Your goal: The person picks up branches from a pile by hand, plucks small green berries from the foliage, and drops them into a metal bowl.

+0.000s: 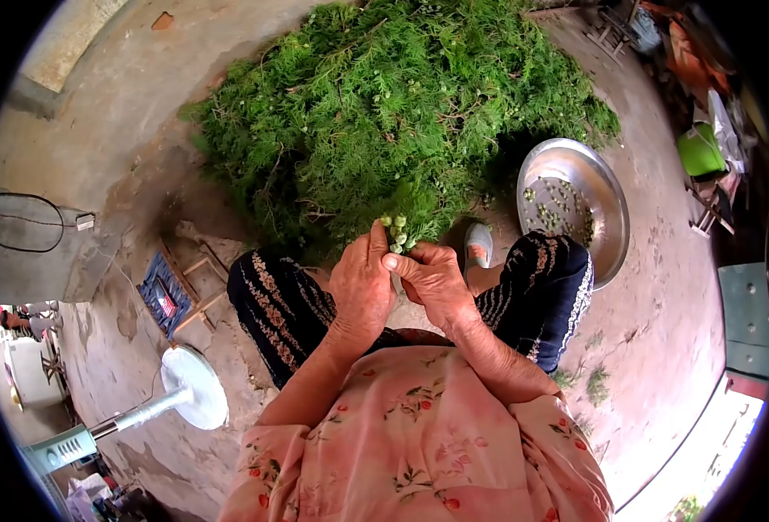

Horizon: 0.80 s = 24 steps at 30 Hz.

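A small sprig of round green cones (398, 231) is pinched between my two hands in front of my knees. My left hand (363, 283) has its fingers closed on the sprig from the left. From the other side my right hand (437, 283) is closed too, thumb and forefinger against the cones; part of the grip is hidden. Just beyond my fingertips lies a large heap of feathery green conifer branches (402, 113). To the right of it stands a wide metal basin (609, 230) with many loose green cones scattered over its bottom.
A small wooden stool (200, 300) with a dark blue seat is beside my left knee. A fan's round white base (195, 387) stands at lower left. A grey shoe (478, 244) shows near the basin. A bright green bag (700, 150) is at far right.
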{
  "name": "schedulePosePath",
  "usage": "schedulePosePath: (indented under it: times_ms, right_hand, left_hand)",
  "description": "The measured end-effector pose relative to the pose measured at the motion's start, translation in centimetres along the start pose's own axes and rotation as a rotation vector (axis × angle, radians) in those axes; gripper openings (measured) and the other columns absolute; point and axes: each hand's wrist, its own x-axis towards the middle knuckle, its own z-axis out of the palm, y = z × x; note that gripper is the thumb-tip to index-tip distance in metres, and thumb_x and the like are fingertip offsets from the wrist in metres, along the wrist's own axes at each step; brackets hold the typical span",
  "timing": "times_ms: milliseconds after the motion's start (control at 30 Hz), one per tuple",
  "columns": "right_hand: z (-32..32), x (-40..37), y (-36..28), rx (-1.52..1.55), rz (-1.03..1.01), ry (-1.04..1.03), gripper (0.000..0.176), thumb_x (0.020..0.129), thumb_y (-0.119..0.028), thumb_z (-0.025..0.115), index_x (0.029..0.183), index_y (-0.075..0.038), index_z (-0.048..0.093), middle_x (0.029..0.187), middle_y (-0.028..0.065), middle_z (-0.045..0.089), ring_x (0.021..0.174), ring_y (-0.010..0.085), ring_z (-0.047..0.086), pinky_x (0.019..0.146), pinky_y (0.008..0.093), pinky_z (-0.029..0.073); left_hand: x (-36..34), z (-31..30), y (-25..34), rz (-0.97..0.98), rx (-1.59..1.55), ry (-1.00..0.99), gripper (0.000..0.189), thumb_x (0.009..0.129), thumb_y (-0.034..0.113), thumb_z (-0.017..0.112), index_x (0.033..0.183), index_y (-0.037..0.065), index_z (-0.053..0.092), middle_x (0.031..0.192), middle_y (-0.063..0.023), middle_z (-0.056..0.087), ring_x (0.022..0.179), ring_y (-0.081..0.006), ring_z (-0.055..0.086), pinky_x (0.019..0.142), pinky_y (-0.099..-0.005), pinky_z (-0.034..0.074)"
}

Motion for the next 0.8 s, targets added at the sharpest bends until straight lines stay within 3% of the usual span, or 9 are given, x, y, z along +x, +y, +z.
schedulePosePath:
  times_ms: [167,233,267,367,433,500,667,700,800]
  right_hand:
    - [-1.5,0.9,0.5,0.189,0.142,-0.013,0.028,0.077,-0.014,0.069,0.062,-0.005,0.047,0.049,-0.0002,0.043,0.039,0.0063,0.037,0.034,0.0220,0.023]
    - [-2.1,1.3,0.5,0.266,0.195,-0.017,0.028,0.079,-0.010,0.067,0.062,-0.006,0.046,0.049,0.0000,0.044,0.039,0.0065,0.038,0.035,0.0216,0.024]
    - [-2.4,1.4,0.6,0.258,0.208,-0.038,0.029,0.079,-0.010,0.067,0.061,-0.007,0.044,0.050,-0.0004,0.043,0.039,0.0069,0.038,0.035,0.0218,0.024]
    - [-2.6,1.3,0.7,0.244,0.215,-0.114,0.026,0.079,-0.011,0.068,0.063,-0.006,0.048,0.051,-0.0009,0.045,0.039,0.0067,0.038,0.035,0.0216,0.024]
    - [-2.5,1.3,0.8,0.102,0.222,-0.183,0.019,0.078,-0.014,0.068,0.069,-0.005,0.054,0.053,-0.0012,0.045,0.042,0.0062,0.036,0.038,0.0209,0.026]
    - [-2.7,1.4,1.6,-0.007,0.176,-0.198,0.016,0.080,-0.014,0.067,0.072,-0.004,0.057,0.054,-0.0003,0.047,0.042,0.0059,0.037,0.038,0.0218,0.028]
    - [-2.9,1.3,2.0,-0.560,-0.188,-0.078,0.016,0.078,-0.012,0.067,0.080,0.000,0.057,0.058,0.0009,0.052,0.053,0.0055,0.045,0.048,0.0227,0.038]
    - [-3.0,1.2,1.9,-0.667,-0.282,-0.025,0.018,0.077,-0.013,0.067,0.083,0.000,0.057,0.058,0.0027,0.053,0.054,0.0069,0.046,0.050,0.0244,0.040]
    - [-3.0,0.6,1.6,-0.510,-0.383,0.083,0.029,0.076,-0.020,0.070,0.092,-0.002,0.055,0.060,0.0035,0.054,0.054,0.0075,0.046,0.050,0.0246,0.040]
  left_hand:
    - [-0.7,-0.7,0.0,-0.059,-0.286,-0.114,0.060,0.069,-0.003,0.056,0.126,-0.003,0.036,0.105,-0.0170,0.053,0.088,-0.0274,0.055,0.071,-0.0323,0.045]
    - [-1.0,-1.3,-0.4,-0.625,-1.138,-0.241,0.060,0.075,0.006,0.058,0.128,-0.002,0.033,0.108,-0.0144,0.053,0.090,-0.0235,0.055,0.071,-0.0299,0.044]
    - [-0.9,-1.5,-1.0,-0.627,-1.137,-0.239,0.060,0.075,0.006,0.058,0.128,-0.002,0.033,0.108,-0.0144,0.053,0.090,-0.0235,0.055,0.071,-0.0299,0.044]
    - [0.1,-1.9,-3.1,-0.824,-1.307,-0.468,0.053,0.080,0.033,0.063,0.118,0.001,0.045,0.099,-0.0071,0.054,0.079,-0.0116,0.053,0.056,-0.0210,0.039]
    - [0.0,-1.7,-3.0,-0.912,-1.273,-0.417,0.044,0.080,0.031,0.065,0.110,0.003,0.051,0.097,-0.0036,0.056,0.073,-0.0084,0.052,0.050,-0.0217,0.038]
    - [-0.6,-1.0,-3.3,-0.874,-1.386,-0.521,0.033,0.079,0.024,0.066,0.104,0.005,0.054,0.093,-0.0026,0.058,0.071,-0.0098,0.054,0.050,-0.0229,0.039]
    - [-0.4,-1.4,-1.4,-0.968,-1.488,-0.416,0.024,0.079,0.014,0.066,0.100,0.009,0.057,0.085,-0.0022,0.060,0.074,-0.0135,0.058,0.049,-0.0253,0.041]
    - [-0.5,-1.2,-1.2,-0.982,-1.507,-0.330,0.020,0.078,0.014,0.067,0.095,0.006,0.059,0.083,-0.0037,0.062,0.066,-0.0138,0.058,0.047,-0.0243,0.040]
    - [-0.5,-1.0,-0.9,-1.003,-1.501,-0.225,0.015,0.078,0.013,0.067,0.089,0.003,0.062,0.080,-0.0049,0.063,0.058,-0.0138,0.059,0.045,-0.0230,0.040]
